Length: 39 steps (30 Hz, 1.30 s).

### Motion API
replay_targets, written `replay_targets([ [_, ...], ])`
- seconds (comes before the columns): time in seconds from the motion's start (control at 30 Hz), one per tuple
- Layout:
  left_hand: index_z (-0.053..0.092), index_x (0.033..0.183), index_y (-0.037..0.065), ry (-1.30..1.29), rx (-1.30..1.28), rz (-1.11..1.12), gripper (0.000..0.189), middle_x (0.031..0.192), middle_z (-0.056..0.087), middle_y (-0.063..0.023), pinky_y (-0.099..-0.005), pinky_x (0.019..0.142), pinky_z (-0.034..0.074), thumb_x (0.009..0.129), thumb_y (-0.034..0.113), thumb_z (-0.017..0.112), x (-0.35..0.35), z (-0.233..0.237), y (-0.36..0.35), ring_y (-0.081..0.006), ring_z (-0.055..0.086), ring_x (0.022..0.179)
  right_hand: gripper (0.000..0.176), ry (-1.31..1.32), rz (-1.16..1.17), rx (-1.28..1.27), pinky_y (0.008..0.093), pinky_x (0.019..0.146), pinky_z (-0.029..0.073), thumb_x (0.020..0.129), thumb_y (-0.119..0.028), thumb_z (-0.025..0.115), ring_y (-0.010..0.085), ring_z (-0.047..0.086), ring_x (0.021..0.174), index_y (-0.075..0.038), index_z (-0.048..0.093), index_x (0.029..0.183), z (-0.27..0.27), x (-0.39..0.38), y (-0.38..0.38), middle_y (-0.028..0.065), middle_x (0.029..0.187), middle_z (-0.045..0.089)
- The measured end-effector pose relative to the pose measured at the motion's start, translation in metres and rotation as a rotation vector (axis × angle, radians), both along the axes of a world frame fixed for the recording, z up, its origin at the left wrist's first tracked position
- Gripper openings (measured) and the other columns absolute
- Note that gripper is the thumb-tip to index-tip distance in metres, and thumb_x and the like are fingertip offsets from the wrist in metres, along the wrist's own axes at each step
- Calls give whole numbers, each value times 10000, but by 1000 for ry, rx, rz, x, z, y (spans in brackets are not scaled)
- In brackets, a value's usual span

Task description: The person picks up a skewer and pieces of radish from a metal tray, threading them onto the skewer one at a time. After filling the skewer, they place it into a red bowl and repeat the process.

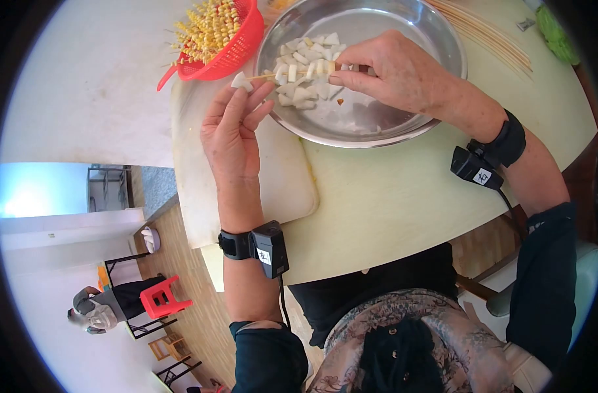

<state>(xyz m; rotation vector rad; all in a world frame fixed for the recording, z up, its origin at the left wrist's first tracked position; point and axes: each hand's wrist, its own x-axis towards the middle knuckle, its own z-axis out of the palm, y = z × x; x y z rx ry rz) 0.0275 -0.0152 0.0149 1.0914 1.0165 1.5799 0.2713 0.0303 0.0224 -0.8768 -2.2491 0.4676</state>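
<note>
A thin wooden skewer (261, 76) runs level over the near-left side of a wide steel basin (377, 139). My right hand (407, 75) pinches its right end, close to several white pieces (292, 73) threaded along it. At the skewer's left tip, my left hand (232, 131) holds a white wedge-shaped piece (242, 82) between thumb and fingers, the other fingers spread beneath the stick. Loose cut white pieces (304, 95) lie heaped below in the basin, partly covered by the skewer and my right fingers. A small orange-brown bit (340, 102) rests on the basin floor.
A red plastic colander (248, 42) full of yellow skewered food (207, 29) stands at the far left. Under my left forearm lies a white cutting board (282, 173). Bare skewers (489, 29) and a green bundle (556, 36) are at the right. Behind, a person (102, 311) is near a red stool (163, 298).
</note>
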Motion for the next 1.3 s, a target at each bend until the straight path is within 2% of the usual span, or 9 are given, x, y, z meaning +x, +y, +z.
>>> replay_targets([
  [0.2,535,1070,-110,-20,-1,9,206,1072,595,-269,-312,792,585,915,25,511,3,2,0,-350,618,1016,293,13,12,4,384,592,470,845,-273,593,305,584,567,-14,685,746,-2,-1,0,152,612,611],
  [0.27,572,1032,-78,-31,2,49,171,994,630,-252,-323,739,593,899,22,533,4,1,0,-331,654,933,291,8,13,-5,386,593,470,846,-271,592,305,584,567,-13,685,749,-1,-1,0,152,613,611],
  [0.37,573,1038,-80,-6,-1,59,178,979,635,-247,-321,732,594,897,24,540,3,0,1,-327,658,921,285,27,34,35,383,594,472,851,-265,587,299,588,570,-15,687,756,-3,-1,0,145,606,612],
  [0.7,569,1039,-79,20,0,93,180,965,642,-242,-319,716,595,888,16,558,6,2,-2,-313,665,903,284,14,25,26,376,601,481,849,-261,582,284,593,561,-18,689,749,-4,-2,0,126,589,615],
  [0.77,556,1014,-91,58,-11,82,162,1024,617,-247,-294,747,593,918,35,521,6,3,-2,-304,650,948,285,22,29,27,375,601,481,849,-261,582,285,592,558,-18,690,747,-3,-2,0,125,588,615],
  [1.3,584,1020,-76,156,33,150,166,987,645,-218,-291,717,592,902,38,555,9,1,-3,-281,661,925,283,-28,25,39,368,599,494,859,-257,579,266,597,547,-24,699,756,-6,-2,1,124,583,617],
])
